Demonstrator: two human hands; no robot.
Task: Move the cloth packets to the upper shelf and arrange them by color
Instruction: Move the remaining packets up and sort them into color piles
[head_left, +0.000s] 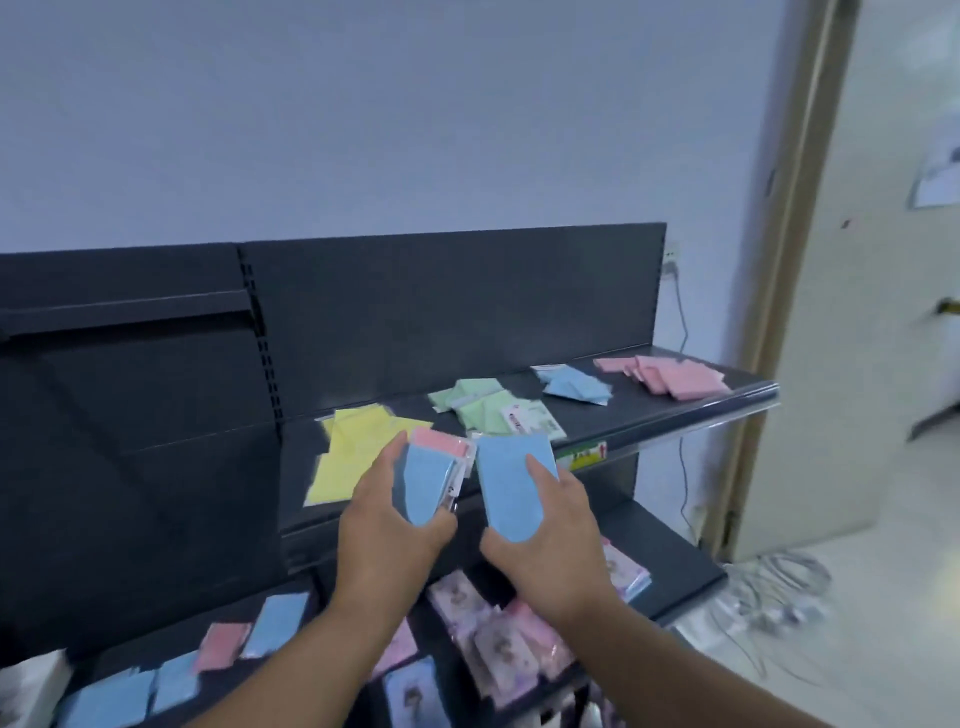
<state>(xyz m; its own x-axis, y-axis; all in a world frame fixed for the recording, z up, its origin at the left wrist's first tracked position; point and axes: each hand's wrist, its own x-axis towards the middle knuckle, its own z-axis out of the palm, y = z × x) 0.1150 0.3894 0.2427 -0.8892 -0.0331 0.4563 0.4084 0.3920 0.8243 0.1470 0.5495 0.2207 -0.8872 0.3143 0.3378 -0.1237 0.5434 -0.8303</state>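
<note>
Two bare hands are held before a dark metal shelving unit. The left hand closes its grip round a small stack of packets. These are flat rectangles in glossy clear film, a blue cloth on top and a pink one showing at the upper edge. The thumb lies along the left side. How many packets the stack holds cannot be told.

The right hand grips a single blue packet, plain-faced and rectangular, with the thumb laid across its face and its lower end hidden in the palm. Both loads are held in the air just before the front lip of the upper shelf. This is a smooth sheet-metal board with a pale label strip along its edge.

On the upper shelf lie four loose heaps of thin, overlapping packets. From left to right they are a yellow pile, a green pile, a blue pile and a pink pile. The stack partly covers the yellow pile. One packet by the green pile shows a printed card, too blurred to read.

Below, the lower shelf carries loose packets, blue and pink at left and printed faces at centre. They are partly hidden by both forearms and cut off at the bottom edge. A slotted back panel rises behind, and a thin cable hangs at right.
</note>
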